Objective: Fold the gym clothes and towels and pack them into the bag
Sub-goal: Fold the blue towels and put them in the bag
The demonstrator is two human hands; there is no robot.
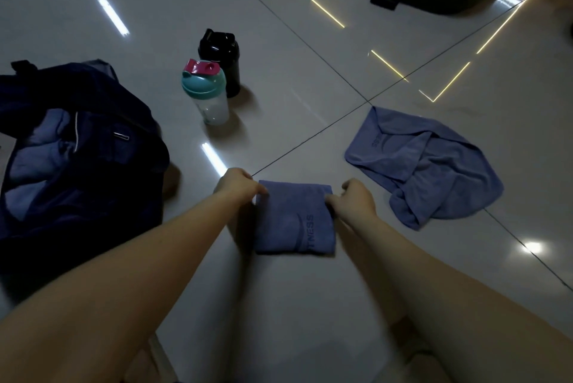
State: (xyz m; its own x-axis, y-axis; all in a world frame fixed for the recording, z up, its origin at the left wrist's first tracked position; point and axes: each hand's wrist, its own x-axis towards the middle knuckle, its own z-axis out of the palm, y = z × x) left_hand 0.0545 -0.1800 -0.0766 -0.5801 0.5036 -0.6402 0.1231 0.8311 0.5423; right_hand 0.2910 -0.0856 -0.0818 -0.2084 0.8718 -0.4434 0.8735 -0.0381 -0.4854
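A folded blue towel (294,216) is laid on the floor (310,305), pinched at its far corners by the left hand (237,185) and right hand (353,201). A crumpled towel (428,165) is seen to its right, and the open navy bag (77,147) at the left.

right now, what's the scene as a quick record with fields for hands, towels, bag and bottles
left hand: pinches the folded towel at its far left corner
right hand: pinches its right edge
folded towel: flat on the floor
loose towel: crumpled, right of the folded one
bag: open, at left, blue cloth inside
clear shaker: upright, teal lid
black shaker: upright, behind it
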